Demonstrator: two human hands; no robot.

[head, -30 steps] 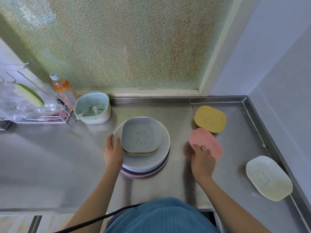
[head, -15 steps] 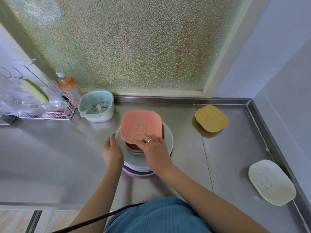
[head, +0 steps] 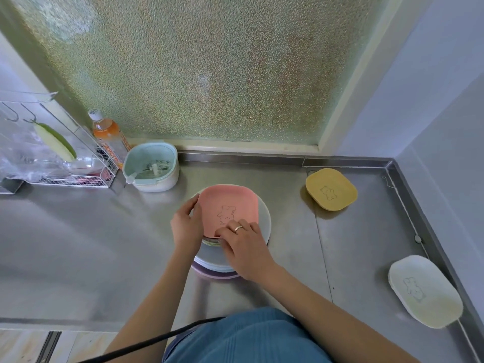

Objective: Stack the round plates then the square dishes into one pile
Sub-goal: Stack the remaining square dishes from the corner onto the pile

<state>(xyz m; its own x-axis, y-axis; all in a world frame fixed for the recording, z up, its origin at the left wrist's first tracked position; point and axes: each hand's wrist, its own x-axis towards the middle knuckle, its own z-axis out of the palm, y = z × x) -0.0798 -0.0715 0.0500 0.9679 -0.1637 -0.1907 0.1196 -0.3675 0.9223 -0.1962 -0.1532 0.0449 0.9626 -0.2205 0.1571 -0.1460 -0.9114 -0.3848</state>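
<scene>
A pile of round plates (head: 263, 218) stands in the middle of the steel counter, with several square dishes on it. The pink square dish (head: 227, 203) lies on top, bear drawing up. My right hand (head: 242, 247) grips the pink dish's near edge, fingers on its rim. My left hand (head: 186, 226) holds the left side of the stacked dishes. A yellow square dish (head: 331, 189) sits apart at the back right. A white square dish (head: 424, 290) lies at the near right by the counter's raised edge.
A pale green bowl with a strainer insert (head: 150, 166) stands behind the pile on the left, next to an orange bottle (head: 108, 137) and a wire rack (head: 52, 158). A frosted window and a wall corner bound the counter (head: 78, 244).
My right hand carried the pink dish from the right of the pile onto its top, over the grey dish, and lowered it. My left hand stayed at the pile's left side.
</scene>
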